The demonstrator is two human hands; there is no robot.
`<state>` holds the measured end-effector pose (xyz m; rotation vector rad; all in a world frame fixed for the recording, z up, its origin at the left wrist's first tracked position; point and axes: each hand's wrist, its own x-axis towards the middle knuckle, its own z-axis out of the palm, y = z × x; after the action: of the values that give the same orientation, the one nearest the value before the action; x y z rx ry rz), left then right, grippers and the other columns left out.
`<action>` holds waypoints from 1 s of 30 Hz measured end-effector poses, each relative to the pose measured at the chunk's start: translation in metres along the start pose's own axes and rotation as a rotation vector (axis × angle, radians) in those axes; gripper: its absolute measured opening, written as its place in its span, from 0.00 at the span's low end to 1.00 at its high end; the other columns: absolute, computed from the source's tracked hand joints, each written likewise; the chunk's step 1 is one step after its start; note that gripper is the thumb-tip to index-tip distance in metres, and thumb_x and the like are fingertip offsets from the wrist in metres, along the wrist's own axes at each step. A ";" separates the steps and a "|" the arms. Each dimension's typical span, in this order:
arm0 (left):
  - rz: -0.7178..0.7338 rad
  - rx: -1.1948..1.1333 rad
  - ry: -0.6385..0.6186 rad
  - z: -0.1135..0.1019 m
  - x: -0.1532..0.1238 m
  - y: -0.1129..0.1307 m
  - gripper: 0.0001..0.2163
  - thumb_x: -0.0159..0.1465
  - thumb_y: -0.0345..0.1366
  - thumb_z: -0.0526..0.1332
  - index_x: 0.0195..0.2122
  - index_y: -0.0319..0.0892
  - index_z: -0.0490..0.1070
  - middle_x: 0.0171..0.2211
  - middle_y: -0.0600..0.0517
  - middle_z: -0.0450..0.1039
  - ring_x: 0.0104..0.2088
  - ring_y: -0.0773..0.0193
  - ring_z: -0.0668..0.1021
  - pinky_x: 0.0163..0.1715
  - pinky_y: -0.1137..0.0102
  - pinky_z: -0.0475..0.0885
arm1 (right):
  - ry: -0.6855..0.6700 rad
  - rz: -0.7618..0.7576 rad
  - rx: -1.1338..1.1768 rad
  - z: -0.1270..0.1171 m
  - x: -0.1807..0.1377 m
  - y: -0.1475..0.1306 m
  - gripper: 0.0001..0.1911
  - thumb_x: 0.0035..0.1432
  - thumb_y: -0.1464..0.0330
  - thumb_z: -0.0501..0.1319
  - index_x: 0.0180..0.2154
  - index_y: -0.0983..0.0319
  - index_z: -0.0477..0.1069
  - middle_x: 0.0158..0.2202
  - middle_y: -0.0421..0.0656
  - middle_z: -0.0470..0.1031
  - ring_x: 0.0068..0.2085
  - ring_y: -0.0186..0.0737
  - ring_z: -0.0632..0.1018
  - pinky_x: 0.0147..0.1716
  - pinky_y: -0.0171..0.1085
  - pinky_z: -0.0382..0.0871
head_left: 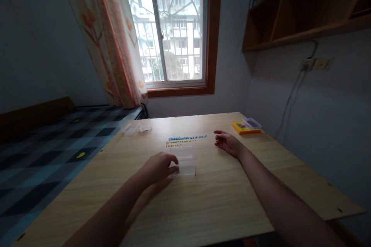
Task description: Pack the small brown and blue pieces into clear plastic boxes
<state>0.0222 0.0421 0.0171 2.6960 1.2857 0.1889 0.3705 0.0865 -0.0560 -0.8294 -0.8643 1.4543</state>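
My left hand (pixel 160 166) reaches over the left side of a clear plastic box (pixel 187 168). Its thumb and forefinger are curved, with a gap between them, and the tips are at or inside the box's left edge. Whether something tiny lies at the fingertips I cannot make out. My right hand (pixel 228 143) rests on the table, fingers loosely bent and apart, nothing visible in them. Between the hands and farther back runs a row of small blue pieces (pixel 187 137). Shorter rows of small yellowish pieces (pixel 174 144) lie just in front of it.
Two clear plastic containers (pixel 131 128) stand at the table's back left. At the back right is a yellow-orange box (pixel 245 128) with a clear case (pixel 252 123) on top. A checked bed (pixel 58 154) lies left of the wooden table (pixel 185 208); shelves (pixel 278 27) hang at right.
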 end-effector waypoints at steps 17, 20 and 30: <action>0.009 -0.239 0.269 0.003 0.006 -0.032 0.18 0.65 0.44 0.56 0.53 0.42 0.69 0.39 0.49 0.77 0.28 0.64 0.77 0.31 0.69 0.70 | -0.421 -0.481 -0.655 0.116 -0.082 -0.014 0.10 0.43 0.78 0.59 0.26 0.62 0.77 0.22 0.37 0.70 0.24 0.32 0.65 0.26 0.34 0.55; 0.033 -0.291 0.271 0.009 0.007 -0.029 0.14 0.67 0.40 0.54 0.50 0.43 0.70 0.35 0.50 0.77 0.29 0.63 0.77 0.34 0.68 0.71 | -0.582 -0.588 -0.934 0.131 -0.092 -0.001 0.14 0.46 0.79 0.59 0.32 0.60 0.80 0.26 0.38 0.74 0.26 0.32 0.69 0.30 0.34 0.61; 0.058 -0.462 0.201 0.024 0.009 -0.024 0.15 0.65 0.35 0.53 0.53 0.43 0.68 0.29 0.55 0.77 0.25 0.65 0.76 0.30 0.71 0.72 | -0.688 -0.683 -1.354 0.130 -0.091 0.011 0.13 0.54 0.75 0.60 0.38 0.59 0.80 0.31 0.40 0.77 0.27 0.32 0.73 0.31 0.31 0.64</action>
<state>0.0137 0.0628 -0.0105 2.3584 1.0497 0.6879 0.2553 -0.0105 -0.0037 -0.7860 -2.4755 0.3453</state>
